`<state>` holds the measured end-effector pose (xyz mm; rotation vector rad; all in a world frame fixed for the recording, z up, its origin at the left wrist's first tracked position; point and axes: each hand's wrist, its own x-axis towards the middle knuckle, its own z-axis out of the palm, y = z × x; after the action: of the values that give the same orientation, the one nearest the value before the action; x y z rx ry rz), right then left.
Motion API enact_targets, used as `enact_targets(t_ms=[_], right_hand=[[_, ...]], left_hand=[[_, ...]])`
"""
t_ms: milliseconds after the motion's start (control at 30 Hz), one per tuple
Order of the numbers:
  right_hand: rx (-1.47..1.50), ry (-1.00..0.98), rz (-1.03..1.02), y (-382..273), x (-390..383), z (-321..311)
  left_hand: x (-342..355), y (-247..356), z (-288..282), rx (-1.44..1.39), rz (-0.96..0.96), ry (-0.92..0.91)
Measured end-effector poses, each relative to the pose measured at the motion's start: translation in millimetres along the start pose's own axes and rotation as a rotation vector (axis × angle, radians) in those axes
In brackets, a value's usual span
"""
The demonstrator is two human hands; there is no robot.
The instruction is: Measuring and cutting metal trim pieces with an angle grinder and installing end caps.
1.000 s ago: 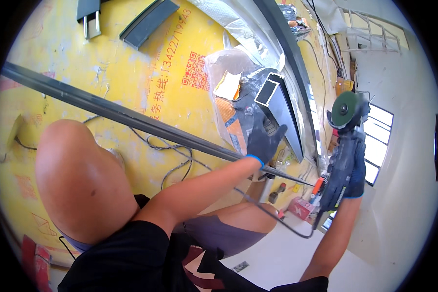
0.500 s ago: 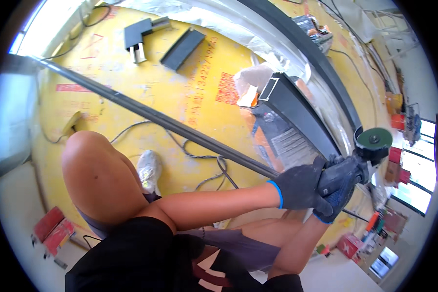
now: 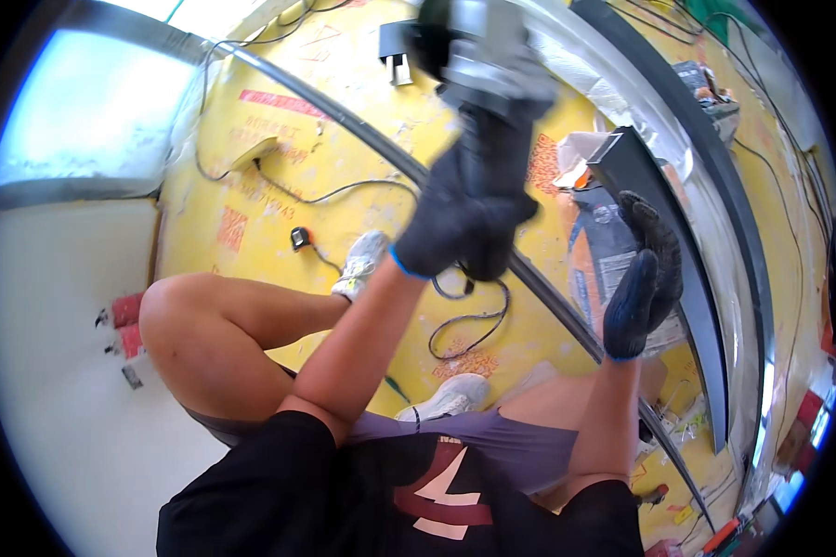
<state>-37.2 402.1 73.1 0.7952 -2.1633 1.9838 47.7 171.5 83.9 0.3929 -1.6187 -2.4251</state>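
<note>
My left hand (image 3: 460, 218), in a dark work glove with a blue cuff, is wrapped round the body of an angle grinder (image 3: 497, 97). The grinder is raised over the floor with its head pointing away from me, and it is partly smeared by motion. My right hand (image 3: 650, 274), also gloved, is off the grinder, its fingers stretched up and nothing in it. Right behind that hand lies a long dark grey metal profile (image 3: 703, 316); I cannot tell if they touch. A grey and orange printed bag (image 3: 604, 241) lies to its left.
A long, thin metal rail (image 3: 367, 135) runs slantwise across the yellow floor sheet (image 3: 344, 218). Black cable (image 3: 478, 320) loops by my shoe (image 3: 455, 395). A small tape measure (image 3: 300, 239) and a dark cut piece (image 3: 397, 42) lie on the sheet. A curved dark frame (image 3: 715, 139) stands right.
The grinder has swung from the right to the upper middle in my left hand. My right hand has let go of it. The view has shifted too.
</note>
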Motion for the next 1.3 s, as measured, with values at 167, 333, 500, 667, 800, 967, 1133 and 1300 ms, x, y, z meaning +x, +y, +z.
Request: enact_targets(t_ms=[167,333,500,667,800,967,1133,1300], right_hand=[[-0.007,-0.113,-0.088,15.8,3.8,21.9],[-0.172,-0.201,-0.236,30.0,2.2,31.0],[-0.302,-0.218,-0.256,38.6,-7.4,23.7],[-0.297,-0.244,-0.269,45.1,-11.3,20.2],[-0.346,-0.320,-0.254,46.1,-15.1,22.0],[-0.399,-0.335,-0.176,51.0,-17.1,25.5],[-0.408,-0.299,-0.247,52.4,-5.5,40.3],[-0.417,-0.293,-0.415,41.9,4.6,32.0]], left_hand=[[1.9,5.0,-129.2,-0.255,0.331,0.298],[16.7,-14.5,-255.1,-0.212,0.433,0.739],[20.0,-71.7,-350.5,-0.556,0.085,0.882],[33.0,-145.1,-402.3,-0.660,-0.117,0.928],[63.0,-185.9,-423.1,-0.638,-0.066,0.967],[100.6,-222.7,-418.8,-0.563,0.072,1.025],[88.8,-220.9,-453.2,-0.215,-0.228,1.166],[80.3,-161.7,-393.9,0.590,-0.901,0.903]])
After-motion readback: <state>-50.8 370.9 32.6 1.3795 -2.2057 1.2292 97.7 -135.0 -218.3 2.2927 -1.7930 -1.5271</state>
